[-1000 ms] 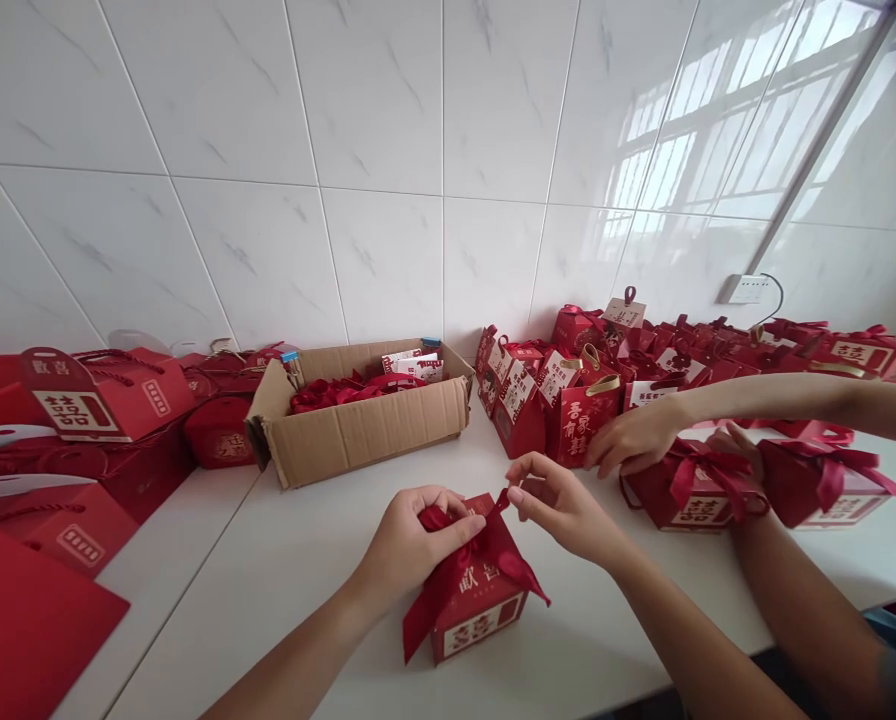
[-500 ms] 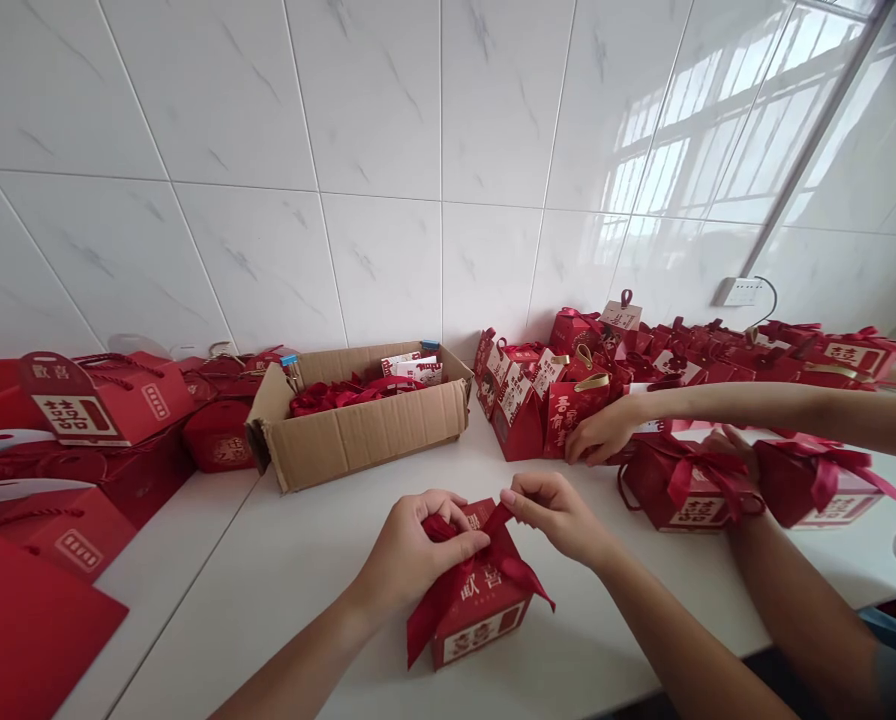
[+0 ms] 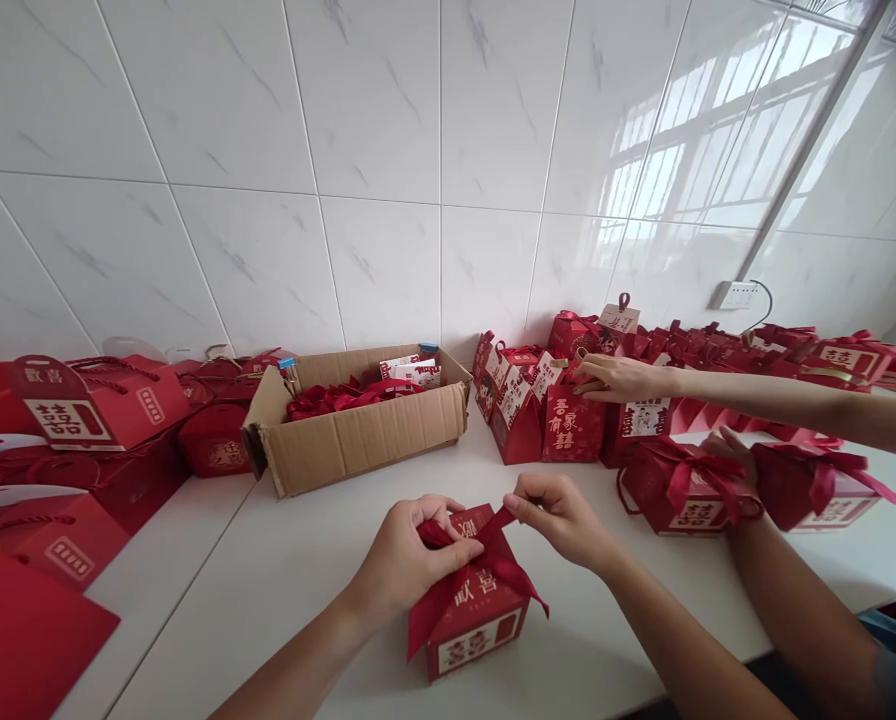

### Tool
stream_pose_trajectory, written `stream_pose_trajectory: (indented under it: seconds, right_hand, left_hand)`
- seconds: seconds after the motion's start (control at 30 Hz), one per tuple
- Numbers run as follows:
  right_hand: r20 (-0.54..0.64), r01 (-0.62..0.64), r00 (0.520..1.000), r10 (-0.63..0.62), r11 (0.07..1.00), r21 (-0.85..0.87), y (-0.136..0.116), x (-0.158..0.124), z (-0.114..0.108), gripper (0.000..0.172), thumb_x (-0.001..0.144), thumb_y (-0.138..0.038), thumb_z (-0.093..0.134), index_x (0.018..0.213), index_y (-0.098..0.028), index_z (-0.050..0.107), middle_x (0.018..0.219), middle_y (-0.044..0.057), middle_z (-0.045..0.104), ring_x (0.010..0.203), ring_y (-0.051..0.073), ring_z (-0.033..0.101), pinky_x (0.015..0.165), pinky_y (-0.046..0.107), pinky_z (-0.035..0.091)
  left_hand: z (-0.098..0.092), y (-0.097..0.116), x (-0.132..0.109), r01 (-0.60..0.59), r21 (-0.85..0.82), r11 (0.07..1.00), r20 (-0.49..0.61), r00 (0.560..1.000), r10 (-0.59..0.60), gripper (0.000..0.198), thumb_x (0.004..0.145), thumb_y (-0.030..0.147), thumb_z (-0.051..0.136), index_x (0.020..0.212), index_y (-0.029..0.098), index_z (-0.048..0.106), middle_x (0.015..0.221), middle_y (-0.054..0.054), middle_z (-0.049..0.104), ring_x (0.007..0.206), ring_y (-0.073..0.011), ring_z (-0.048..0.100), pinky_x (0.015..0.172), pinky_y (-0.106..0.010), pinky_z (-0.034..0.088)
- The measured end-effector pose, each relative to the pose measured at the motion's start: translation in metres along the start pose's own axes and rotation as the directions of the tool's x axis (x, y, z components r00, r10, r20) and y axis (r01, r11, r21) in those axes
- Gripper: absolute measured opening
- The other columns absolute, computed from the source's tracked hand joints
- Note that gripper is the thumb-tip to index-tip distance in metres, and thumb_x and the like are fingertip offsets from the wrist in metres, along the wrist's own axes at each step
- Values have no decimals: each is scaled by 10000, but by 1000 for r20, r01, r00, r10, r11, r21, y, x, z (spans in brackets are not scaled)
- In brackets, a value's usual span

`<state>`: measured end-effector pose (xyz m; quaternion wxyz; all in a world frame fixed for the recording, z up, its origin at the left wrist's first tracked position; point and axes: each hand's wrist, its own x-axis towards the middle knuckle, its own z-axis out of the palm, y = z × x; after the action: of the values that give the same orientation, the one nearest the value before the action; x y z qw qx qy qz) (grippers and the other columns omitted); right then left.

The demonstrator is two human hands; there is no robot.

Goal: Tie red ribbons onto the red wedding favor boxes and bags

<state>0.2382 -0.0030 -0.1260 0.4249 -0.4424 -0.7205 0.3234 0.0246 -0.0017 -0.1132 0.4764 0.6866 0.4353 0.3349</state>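
One red gift box (image 3: 472,652) stands before us on the white table (image 3: 287,560), on our side of the cardboard carton (image 3: 365,450), near its right end and apart from it. Our left hand (image 3: 414,550) has thumb and fingers closed on a gathered part of the red ribbon (image 3: 519,585) over the box's top; our right hand (image 3: 560,520) pinches another part between thumb and fingertips, drawn out from the middle. As we judge it, the box is already folded shut and its bow is well along: the ribbon crosses the top, with loose tails on two sides. Tightening and evening the bow seem left; our left thumb covers part of it, so we cannot tell whether the knot is firm.

Well to the right of the carton are two bowed boxes (image 3: 694,513), which look finished to us. A co-worker's hand (image 3: 729,455) is behind and between them, its grip hidden. Another hand not ours (image 3: 613,380) is at the top of a red gift bag (image 3: 572,430) nearer the carton; whether it grips, we cannot tell.
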Motion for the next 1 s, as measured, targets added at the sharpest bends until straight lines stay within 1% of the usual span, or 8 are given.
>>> stream_pose_trajectory:
  seconds: [0.27,0.37,0.43,0.5,0.63,0.7,0.83,1.0]
  right_hand:
    - [172,-55,984,52,998,12,18,25,1,577,932,-604,246,594,-184,450,550,-18,446,531,109,413,547,242,356]
    - [165,-65,984,72,997,-45,42,39,16,586,933,-596,235,575,-181,447,512,-34,402,490,101,370,499,232,321]
    - [131,-52,989,65,993,-102,58,43,29,531,919,-558,329,547,-187,405,504,-45,362,491,100,333,484,231,283]
    - [81,-20,996,33,987,-158,71,42,39,463,903,-475,416,540,-189,387,528,-40,378,526,108,344,512,238,286]
    - [-3,28,1000,-30,972,-232,83,38,43,288,876,-299,480,615,-178,493,653,2,522,621,136,461,596,257,361]
    - [-47,26,998,-39,965,-260,84,38,39,219,867,-244,485,673,-172,556,711,26,570,666,151,513,632,268,403]
    - [-86,10,996,-38,952,-307,88,40,29,113,831,-215,565,869,-173,663,970,88,645,920,206,598,836,330,461]
    - [-53,-32,998,13,933,-358,92,38,26,254,784,-225,637,1028,-179,694,1248,142,586,1162,279,550,999,407,411]
  left_hand:
    - [-8,-2,6,-127,82,989,0,992,127,230,705,343,722,664,182,563,883,-63,675,1010,-233,605,858,-319,448]
    - [-14,-7,8,-210,144,967,-47,975,218,301,754,427,666,893,213,506,978,-46,652,999,-196,604,863,-301,461]
    - [-23,-18,12,-252,241,937,-90,956,280,302,854,471,507,1026,228,452,1073,-57,627,1015,-170,598,881,-296,463]
    - [-38,-34,19,-225,341,913,-120,953,279,268,915,451,357,1013,226,463,1039,-57,629,986,-166,602,877,-302,466]
    - [-71,-76,37,-91,530,843,-172,962,211,209,810,417,500,773,212,521,891,-55,620,903,-232,582,862,-375,451]
    - [-80,-92,44,-32,606,794,-216,955,203,186,798,384,469,747,212,519,860,-61,603,881,-254,572,840,-406,450]
    - [-84,-107,52,-21,710,704,-194,955,224,181,806,350,426,791,224,554,933,-70,622,939,-274,564,867,-425,434]
    - [-87,-115,54,0,755,655,-184,960,212,330,812,398,411,1018,214,592,1132,-102,636,1097,-297,557,945,-447,427]
